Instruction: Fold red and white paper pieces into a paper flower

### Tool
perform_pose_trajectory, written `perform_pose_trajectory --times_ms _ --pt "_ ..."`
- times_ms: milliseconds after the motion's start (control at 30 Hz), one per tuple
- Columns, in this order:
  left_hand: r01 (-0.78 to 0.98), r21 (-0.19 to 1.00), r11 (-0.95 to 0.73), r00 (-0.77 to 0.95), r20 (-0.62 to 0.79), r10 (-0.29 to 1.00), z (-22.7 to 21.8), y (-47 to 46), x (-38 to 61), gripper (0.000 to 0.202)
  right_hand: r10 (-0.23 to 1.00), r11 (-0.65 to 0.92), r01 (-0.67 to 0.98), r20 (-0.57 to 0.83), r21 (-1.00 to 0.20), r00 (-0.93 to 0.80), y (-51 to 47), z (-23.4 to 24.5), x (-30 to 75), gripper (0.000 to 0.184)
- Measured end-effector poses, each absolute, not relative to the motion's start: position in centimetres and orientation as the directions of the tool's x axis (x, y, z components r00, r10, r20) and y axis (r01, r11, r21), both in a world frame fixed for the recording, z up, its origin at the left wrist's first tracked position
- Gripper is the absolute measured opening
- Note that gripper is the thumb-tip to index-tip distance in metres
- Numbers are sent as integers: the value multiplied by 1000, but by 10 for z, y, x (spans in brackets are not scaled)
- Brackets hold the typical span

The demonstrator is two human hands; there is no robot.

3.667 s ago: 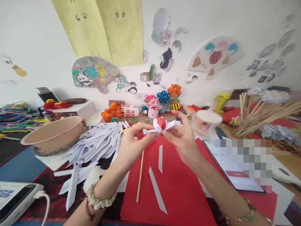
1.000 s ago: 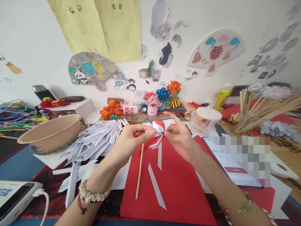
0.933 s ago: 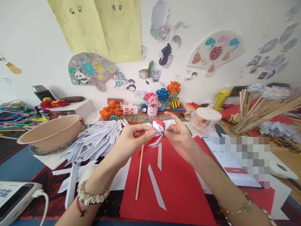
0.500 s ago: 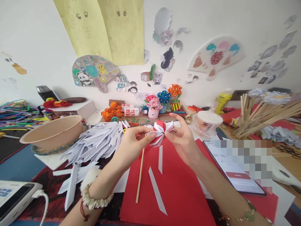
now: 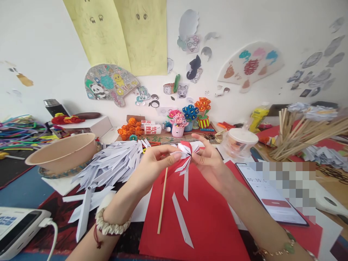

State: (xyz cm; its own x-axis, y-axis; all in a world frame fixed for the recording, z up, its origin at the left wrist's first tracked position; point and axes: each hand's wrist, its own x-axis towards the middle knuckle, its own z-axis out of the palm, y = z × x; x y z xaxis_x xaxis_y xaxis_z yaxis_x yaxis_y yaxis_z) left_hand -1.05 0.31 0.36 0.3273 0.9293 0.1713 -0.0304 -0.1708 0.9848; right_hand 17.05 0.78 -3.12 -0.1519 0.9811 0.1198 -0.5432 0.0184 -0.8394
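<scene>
Both hands hold up a small red-and-white folded paper flower (image 5: pixel 186 154) above a red paper sheet (image 5: pixel 206 214). My left hand (image 5: pixel 156 163) pinches its left side with thumb and fingers. My right hand (image 5: pixel 209 161) grips its right side, fingers curled round the folds. Below them on the red sheet lie a thin wooden stick (image 5: pixel 162 201) and two white folded paper strips (image 5: pixel 182 219).
A pile of white folded strips (image 5: pixel 111 163) and a tan paper bowl (image 5: pixel 61 152) sit at left. A phone (image 5: pixel 272 197), a clear lidded tub (image 5: pixel 239 142) and a bundle of sticks (image 5: pixel 304 132) are at right. A white device with cable (image 5: pixel 19 226) lies at bottom left. Small flower pots (image 5: pixel 187 119) stand by the wall.
The paper flower has been turned and fanned out a little between the fingers; both hands stay in the same spot. The view has shifted slightly.
</scene>
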Motion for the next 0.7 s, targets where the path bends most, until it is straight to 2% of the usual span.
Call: perform_pose_trajectory --times_ms 200,333,533,633,700 --pt "32 983 -183 318 164 934 3 3 -10 21 982 93 -529 165 -844 -91 8 -32 169 72" --pt "207 938 -278 234 229 945 2 3 -9 23 977 170 -492 212 -854 -29 8 -34 167 72" --pt "494 741 -454 89 476 875 0 -2 -4 13 941 314 -431 336 -846 26 6 -36 165 69" --pt "568 600 -564 84 639 764 -2 -4 -3 10 929 355 -398 366 -846 52 5 -36 164 68" --pt "573 549 -608 95 693 715 -3 -5 -3 10 926 366 -390 374 -845 57 4 -35 164 67"
